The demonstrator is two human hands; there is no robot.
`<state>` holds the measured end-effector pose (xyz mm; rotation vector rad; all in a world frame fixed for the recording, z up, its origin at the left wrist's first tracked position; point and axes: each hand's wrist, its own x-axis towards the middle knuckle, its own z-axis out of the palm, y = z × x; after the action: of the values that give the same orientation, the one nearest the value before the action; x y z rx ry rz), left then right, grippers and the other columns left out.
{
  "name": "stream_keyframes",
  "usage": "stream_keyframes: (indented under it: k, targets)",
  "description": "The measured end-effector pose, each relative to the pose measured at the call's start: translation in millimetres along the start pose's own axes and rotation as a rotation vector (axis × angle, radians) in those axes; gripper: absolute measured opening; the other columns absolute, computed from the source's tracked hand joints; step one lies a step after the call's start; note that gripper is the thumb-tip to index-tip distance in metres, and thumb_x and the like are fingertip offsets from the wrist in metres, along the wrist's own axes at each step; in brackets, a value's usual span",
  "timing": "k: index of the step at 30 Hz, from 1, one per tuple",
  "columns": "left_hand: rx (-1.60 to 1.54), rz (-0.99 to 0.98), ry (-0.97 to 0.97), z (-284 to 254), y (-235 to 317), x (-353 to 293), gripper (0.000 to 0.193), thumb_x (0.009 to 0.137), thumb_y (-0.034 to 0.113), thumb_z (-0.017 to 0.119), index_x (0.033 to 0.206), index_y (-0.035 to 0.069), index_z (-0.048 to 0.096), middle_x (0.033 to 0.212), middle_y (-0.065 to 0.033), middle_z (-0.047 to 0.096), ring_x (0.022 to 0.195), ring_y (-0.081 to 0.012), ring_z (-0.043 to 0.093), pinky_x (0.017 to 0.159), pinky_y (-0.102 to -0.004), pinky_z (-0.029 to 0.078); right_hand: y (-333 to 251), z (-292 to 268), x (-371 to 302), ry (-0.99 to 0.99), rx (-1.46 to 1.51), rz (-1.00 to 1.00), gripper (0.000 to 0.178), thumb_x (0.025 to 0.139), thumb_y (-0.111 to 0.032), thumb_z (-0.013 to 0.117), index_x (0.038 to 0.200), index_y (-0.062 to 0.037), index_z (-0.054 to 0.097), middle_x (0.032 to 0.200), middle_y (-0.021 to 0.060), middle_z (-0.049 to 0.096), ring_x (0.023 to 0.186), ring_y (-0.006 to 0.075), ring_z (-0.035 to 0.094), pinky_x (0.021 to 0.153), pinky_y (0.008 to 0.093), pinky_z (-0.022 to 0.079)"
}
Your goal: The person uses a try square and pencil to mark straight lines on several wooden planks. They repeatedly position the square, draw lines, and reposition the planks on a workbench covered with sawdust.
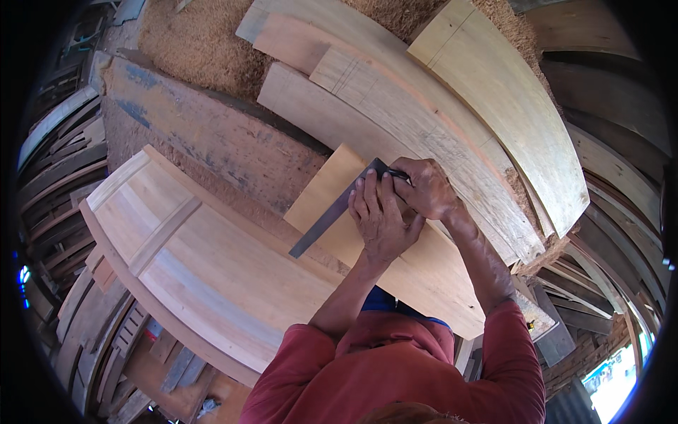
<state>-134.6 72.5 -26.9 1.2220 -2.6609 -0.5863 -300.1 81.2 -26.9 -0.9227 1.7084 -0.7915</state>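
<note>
Woodworking workshop, evidenced by heaped sawdust (201,49), pale, line-marked planks (494,88), and a framed panel (226,261) at left. Stacked timber (74,166), much of it in long strips, fills both sides. One dark square (332,210) lies across a yellowish board (427,283).

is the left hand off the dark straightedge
No, the left hand has its fingers resting on the dark straightedge, which lies across a yellowish board.
</note>
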Motion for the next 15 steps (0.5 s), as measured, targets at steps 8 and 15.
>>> stream_keyframes:
  k: [8,15]
  targets:
    - [-0.043,-0.003,0.029,7,-2,2,0.101,0.083,0.045,0.080,0.155,-0.011,0.036,0.162,-0.0398,0.035,0.155,-0.0581,0.026,0.125,-0.0684,0.020,-9,-2,6,-0.027,-0.020,0.008,0.021,0.091,-0.018,0.071,0.102,-0.0010,0.073,0.080,0.0224,0.072,0.077,0.0421,0.072,0.072,0.0490,0.056]
    - [-0.084,-0.011,-0.002,7,-4,-1,0.098,0.087,0.040,0.077,0.158,-0.012,0.034,0.165,-0.0396,0.033,0.158,-0.0565,0.024,0.128,-0.0672,0.016,-13,-2,7,-0.036,-0.036,0.048,0.025,0.091,-0.020,0.070,0.105,-0.0004,0.072,0.081,0.0240,0.072,0.078,0.0435,0.072,0.073,0.0502,0.056]
